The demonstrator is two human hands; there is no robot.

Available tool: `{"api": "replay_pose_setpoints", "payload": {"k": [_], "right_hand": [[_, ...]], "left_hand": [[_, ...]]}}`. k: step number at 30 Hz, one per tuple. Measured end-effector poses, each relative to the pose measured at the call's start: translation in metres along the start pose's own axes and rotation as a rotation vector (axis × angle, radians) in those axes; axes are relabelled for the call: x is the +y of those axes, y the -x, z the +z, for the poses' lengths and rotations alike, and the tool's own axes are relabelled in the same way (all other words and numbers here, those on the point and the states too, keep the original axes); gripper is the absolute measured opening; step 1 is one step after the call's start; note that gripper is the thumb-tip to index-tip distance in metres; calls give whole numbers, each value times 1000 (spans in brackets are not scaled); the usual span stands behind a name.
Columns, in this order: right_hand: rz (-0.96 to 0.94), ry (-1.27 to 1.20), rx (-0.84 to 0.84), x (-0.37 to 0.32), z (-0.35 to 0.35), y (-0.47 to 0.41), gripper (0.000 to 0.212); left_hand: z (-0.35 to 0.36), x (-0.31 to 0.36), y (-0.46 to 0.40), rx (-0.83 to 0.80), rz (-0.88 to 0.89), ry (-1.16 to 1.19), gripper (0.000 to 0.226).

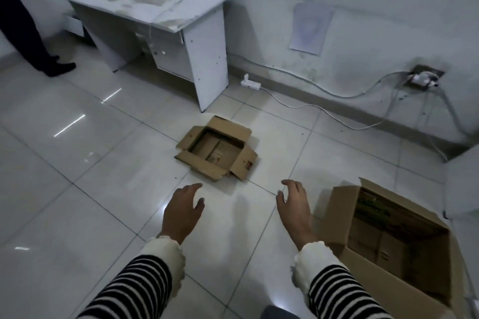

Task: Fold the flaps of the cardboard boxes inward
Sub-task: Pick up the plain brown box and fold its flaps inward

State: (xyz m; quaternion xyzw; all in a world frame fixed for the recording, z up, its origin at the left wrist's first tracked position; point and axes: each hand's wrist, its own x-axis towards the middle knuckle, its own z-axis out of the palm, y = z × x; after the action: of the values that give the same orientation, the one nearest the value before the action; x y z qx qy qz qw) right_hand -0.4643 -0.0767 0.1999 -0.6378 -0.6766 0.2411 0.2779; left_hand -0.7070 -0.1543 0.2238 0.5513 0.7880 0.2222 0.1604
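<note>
A small brown cardboard box lies on the tiled floor ahead, its top open and its flaps spread flat outward. A larger cardboard box stands at the lower right, open-topped, with packed goods visible inside. My left hand hovers over the floor short of the small box, fingers apart and holding nothing. My right hand is also open and bare, between the small box and the near wall of the large box, touching neither. Both arms wear striped sleeves with white cuffs.
A worn white desk stands against the wall behind the small box. A power strip and a white cable lie on the floor by the wall. A person's dark trouser leg and shoe are at the far left.
</note>
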Motion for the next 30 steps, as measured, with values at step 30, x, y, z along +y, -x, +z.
{"api": "replay_pose_setpoints", "payload": {"k": [30], "right_hand": [[421, 331, -134, 25, 447, -284, 31]], "left_hand": [[175, -319, -513, -409, 138, -207, 42]]}}
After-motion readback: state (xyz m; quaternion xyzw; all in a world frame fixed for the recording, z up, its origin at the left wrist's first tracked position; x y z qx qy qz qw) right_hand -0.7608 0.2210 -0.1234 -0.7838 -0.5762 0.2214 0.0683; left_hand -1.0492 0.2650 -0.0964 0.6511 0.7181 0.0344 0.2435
